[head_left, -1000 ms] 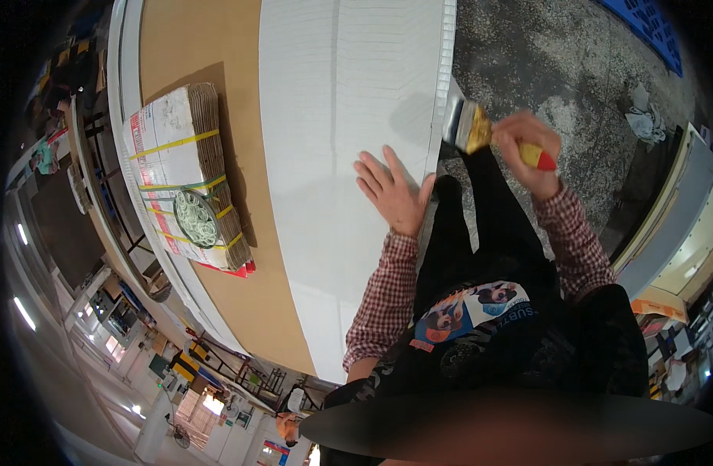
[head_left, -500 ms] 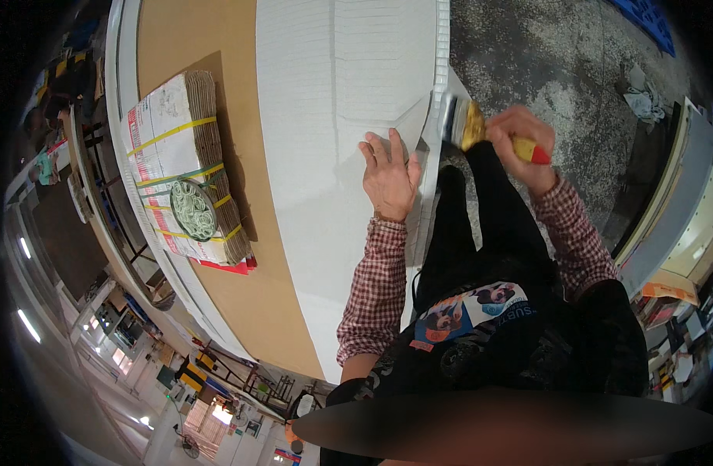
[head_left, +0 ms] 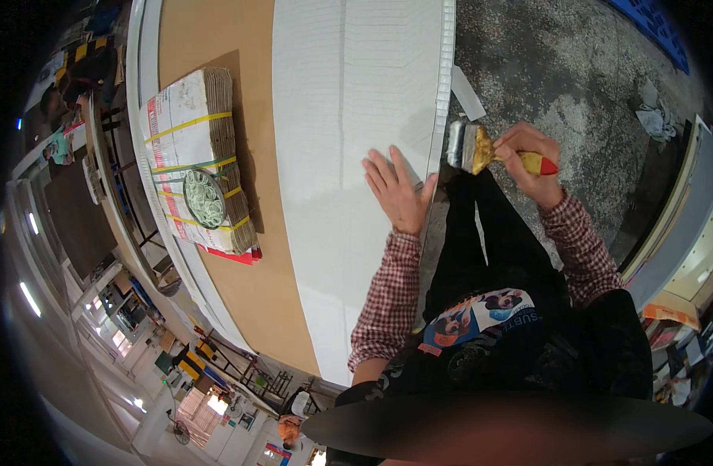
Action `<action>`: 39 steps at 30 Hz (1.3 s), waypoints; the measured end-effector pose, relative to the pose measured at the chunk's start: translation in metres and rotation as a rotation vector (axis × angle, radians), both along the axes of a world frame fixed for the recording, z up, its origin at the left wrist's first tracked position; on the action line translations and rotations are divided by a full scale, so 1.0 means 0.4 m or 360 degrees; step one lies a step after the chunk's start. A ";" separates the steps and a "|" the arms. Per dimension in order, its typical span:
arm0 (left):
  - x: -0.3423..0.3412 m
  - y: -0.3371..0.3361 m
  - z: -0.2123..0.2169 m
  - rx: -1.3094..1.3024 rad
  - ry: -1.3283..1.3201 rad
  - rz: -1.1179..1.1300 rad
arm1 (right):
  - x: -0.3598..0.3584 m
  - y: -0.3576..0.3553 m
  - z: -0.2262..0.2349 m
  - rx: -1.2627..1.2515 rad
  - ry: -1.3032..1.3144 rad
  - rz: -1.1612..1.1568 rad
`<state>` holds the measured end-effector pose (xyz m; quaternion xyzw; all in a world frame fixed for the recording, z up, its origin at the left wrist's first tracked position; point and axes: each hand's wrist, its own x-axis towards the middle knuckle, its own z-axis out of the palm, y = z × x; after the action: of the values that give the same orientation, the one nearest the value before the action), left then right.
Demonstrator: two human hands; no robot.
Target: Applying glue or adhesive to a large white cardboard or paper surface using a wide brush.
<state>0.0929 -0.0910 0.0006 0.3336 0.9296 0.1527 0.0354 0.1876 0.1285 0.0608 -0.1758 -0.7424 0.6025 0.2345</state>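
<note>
Far left, on the brown table (head_left: pixel 216 46): one bundle of flattened cartons (head_left: pixel 189 159), white faces with printed patches, corrugated edges showing on its right side, bound by yellow straps and one green strap. A round coil of pale rubber bands (head_left: pixel 204 199) sits on top of it, toward the near end. A red edge shows from under the bundle's near corner.

Centre: a large white corrugated sheet (head_left: pixel 348 93), laid flat on the table and running away from me, with one crease line along its length. Its right edge, where the fluting shows, lies along the table's side.

My left hand (head_left: pixel 397 190): forearm in a red-and-white checked sleeve comes up from below. The palm is flat on the white sheet near its right edge, fingers spread and pointing away from me, thumb out toward the fluted edge. The grip is splayed wide and pins the sheet; it pinches nothing.

Just right of that edge: a wide paintbrush (head_left: pixel 480 149), metal ferrule, bristles pale and smeared yellowish, handle yellow with a red tip. The bristles stand just beside the sheet's fluted edge; I cannot tell whether they touch it.

My right hand (head_left: pixel 532 165): same checked sleeve, wrist bent inward, grip curled tight round the brush handle with the red tip poking out past my knuckles.

Right: grey speckled floor (head_left: pixel 574 70), with a white strip (head_left: pixel 468 92) lying beside the sheet's edge and a crumpled pale rag (head_left: pixel 651 116) farther out.
</note>
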 end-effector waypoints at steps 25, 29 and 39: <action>-0.037 -0.066 0.000 -0.0085 -0.0043 -0.0146 | -0.143 0.055 -0.102 0.1294 -0.0583 0.0844; -0.033 -0.065 0.001 -0.0122 -0.0018 -0.0156 | -0.065 0.015 -0.056 0.1087 -0.0561 0.0866; -0.021 -0.061 0.005 -0.0125 0.0053 -0.0150 | -0.012 -0.143 -0.127 0.1136 -0.0956 0.0915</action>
<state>0.0844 -0.1152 0.0024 0.3779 0.9185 0.1088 0.0402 0.1829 0.0713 0.0099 -0.0397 -0.9531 0.2764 -0.1169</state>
